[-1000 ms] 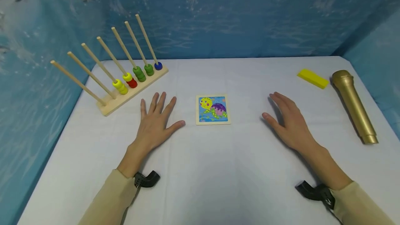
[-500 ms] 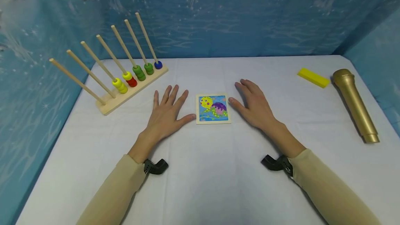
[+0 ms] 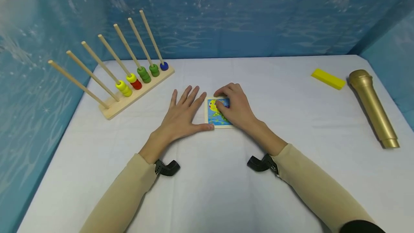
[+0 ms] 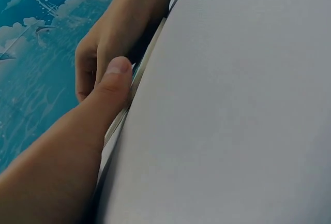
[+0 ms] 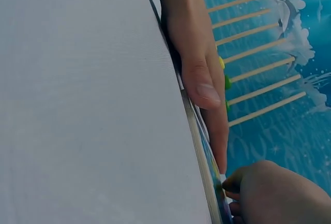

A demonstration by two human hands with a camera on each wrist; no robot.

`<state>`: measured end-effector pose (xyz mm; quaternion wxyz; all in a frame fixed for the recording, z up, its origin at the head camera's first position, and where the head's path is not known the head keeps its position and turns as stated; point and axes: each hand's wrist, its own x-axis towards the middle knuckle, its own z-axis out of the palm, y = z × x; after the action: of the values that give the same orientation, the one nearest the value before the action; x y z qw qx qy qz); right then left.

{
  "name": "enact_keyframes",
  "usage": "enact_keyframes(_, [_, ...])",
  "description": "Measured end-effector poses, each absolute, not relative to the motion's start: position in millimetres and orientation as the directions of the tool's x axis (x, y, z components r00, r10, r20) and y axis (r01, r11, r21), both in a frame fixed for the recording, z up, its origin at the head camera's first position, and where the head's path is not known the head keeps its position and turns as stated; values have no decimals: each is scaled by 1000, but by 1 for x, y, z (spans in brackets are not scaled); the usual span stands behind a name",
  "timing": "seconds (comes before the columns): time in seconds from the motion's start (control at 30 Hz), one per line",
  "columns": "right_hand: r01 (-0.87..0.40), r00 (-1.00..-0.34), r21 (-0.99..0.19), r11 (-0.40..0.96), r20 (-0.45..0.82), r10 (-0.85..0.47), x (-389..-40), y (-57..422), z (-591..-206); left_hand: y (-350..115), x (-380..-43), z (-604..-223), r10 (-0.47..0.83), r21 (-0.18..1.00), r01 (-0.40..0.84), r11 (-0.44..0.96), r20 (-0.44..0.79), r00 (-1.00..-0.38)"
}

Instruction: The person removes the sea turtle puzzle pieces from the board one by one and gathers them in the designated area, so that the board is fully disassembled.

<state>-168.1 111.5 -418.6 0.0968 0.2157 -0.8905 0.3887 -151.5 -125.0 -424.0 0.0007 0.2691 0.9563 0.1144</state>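
A small square wooden picture puzzle [image 3: 218, 120] with a yellow-green turtle on blue lies flat on the white table. My left hand [image 3: 181, 118] is spread to its left, fingers straight, thumb [image 4: 118, 74] at the near-left corner. Curled over the puzzle's right side, my right hand [image 3: 237, 107] has its thumb [image 3: 221, 108] on the picture and its forefinger bent at the far edge. It covers the right part of the picture. In the right wrist view the puzzle's pale wooden edge [image 5: 198, 146] shows between both hands; the right fingers' hold is partly hidden.
At the back left stands a wooden bead rack [image 3: 139, 91] with tall pegs and coloured beads. A yellow block [image 3: 328, 79] and a gold microphone-shaped object [image 3: 373, 109] lie at the right. A blue sea-patterned cloth [image 3: 258, 17] hangs behind the table [image 3: 207, 197].
My right hand has moved left onto the puzzle, and its fingers have curled. The left hand has slid right until its thumb reached the puzzle's corner.
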Motion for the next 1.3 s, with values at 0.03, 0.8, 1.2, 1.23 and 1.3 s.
enact_keyframes(0.03, [-464,-886,-648,604,346,-309,-168,111,-419,-125,-152,-423,519,218,519,826,63,-852])
enact_keyframes(0.8, [-504,-864,-616,606,356,-357,-164,106,-420,-125,-152,-423,530,224,530,818,68,-845])
enact_keyframes(1.2, [-513,-858,-591,623,355,-371,-165,101,-422,-123,-150,-423,524,214,523,825,55,-850])
enact_keyframes(1.23, [-518,-855,-585,624,361,-372,-164,101,-422,-123,-150,-423,525,214,523,825,56,-850])
enact_keyframes(1.3, [-526,-850,-574,627,371,-373,-164,101,-422,-122,-151,-424,526,211,525,824,60,-849])
